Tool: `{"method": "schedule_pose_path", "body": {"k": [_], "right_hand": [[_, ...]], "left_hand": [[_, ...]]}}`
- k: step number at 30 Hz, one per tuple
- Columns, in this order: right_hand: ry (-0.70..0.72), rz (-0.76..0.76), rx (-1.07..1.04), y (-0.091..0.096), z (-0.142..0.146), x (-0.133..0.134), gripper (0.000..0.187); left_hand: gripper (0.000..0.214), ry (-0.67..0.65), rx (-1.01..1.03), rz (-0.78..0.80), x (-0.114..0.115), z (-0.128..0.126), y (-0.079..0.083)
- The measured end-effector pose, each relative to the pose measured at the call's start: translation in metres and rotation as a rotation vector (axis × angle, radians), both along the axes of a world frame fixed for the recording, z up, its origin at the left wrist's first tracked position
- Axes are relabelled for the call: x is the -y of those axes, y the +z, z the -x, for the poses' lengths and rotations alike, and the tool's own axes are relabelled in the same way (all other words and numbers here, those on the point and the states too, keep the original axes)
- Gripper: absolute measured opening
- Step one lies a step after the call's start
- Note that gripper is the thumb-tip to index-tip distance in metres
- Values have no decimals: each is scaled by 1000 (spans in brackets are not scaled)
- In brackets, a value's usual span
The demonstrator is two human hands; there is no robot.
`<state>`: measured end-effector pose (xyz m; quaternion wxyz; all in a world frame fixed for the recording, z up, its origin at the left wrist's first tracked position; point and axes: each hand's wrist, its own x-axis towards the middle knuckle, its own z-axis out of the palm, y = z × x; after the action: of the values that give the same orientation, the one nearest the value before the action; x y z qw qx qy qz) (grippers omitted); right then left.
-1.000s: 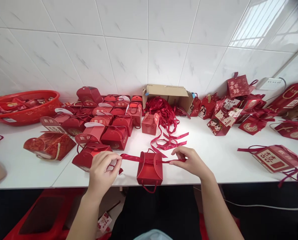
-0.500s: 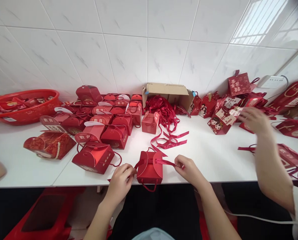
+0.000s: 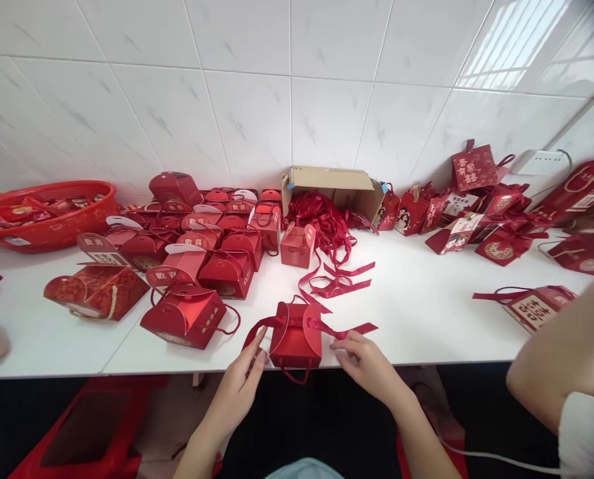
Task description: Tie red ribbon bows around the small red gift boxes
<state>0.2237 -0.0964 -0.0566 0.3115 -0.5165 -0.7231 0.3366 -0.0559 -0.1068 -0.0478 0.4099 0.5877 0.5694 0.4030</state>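
A small red gift box (image 3: 297, 342) with a folded top and cord handles stands near the table's front edge. A dark red ribbon (image 3: 334, 328) runs through its top, with ends out to both sides. Left of the box, my left hand (image 3: 241, 376) has its index finger at the ribbon, thumb apart from it. The ribbon's stretch behind those fingers is partly hidden. My right hand (image 3: 364, 362) is to the right, fingers spread just under the ribbon, whose loose end sticks out past them. No grip on the ribbon shows in either hand.
Several red boxes (image 3: 187, 316) stand in rows at left, beyond them a red basin (image 3: 52, 219). A cardboard box (image 3: 331, 178) spills red ribbons (image 3: 321, 219) at the wall. Right are finished-looking gift boxes (image 3: 506, 246) and a co-worker's arm (image 3: 556, 359).
Both hands have loosened from the ribbon ends they pinched; the right has slid slightly down and towards the box. The co-worker's arm has swung back right, and the box it touched now lies tilted.
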Motion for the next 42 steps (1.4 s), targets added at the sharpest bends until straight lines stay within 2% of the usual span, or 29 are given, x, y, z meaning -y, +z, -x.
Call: {"method": "schedule_pose_path", "body": {"k": [3,6,9,12,14,17,21,27,30,36,42], "right_hand": [[128,103,-91,8,10,7,29],[139,228,-165,6,17,11,33],[46,375,-337,-5,23,11,43],[-94,512,-678,-17,33,7,49],[-180,569,-950,-21,40,4,40],[-271,610,-1294,-20,46,0,30],[-439,623,-1507,-15,45,-5,26],[-552,531,-1550,-6,41,-8,18],[-589,507,-1575,-2,40,-6,19],[-610,444,-1600,5,34,-2,19],[-698,214,-1451,16,27,-4,16]], "left_hand": [[54,12,200,128,-1,-10,2],[54,7,473,179,-6,-19,2],[45,88,745,189,-16,-24,1],[34,256,1043,258,-26,-25,4],[32,357,1211,369,-28,-26,7],[32,428,1336,502,-27,-28,12],[30,531,1356,501,-22,-28,16],[27,616,1376,557,-22,-17,21],[27,653,1350,529,-24,-15,22],[18,684,1145,324,-24,-16,18],[16,675,848,-37,-26,-5,18]]}}
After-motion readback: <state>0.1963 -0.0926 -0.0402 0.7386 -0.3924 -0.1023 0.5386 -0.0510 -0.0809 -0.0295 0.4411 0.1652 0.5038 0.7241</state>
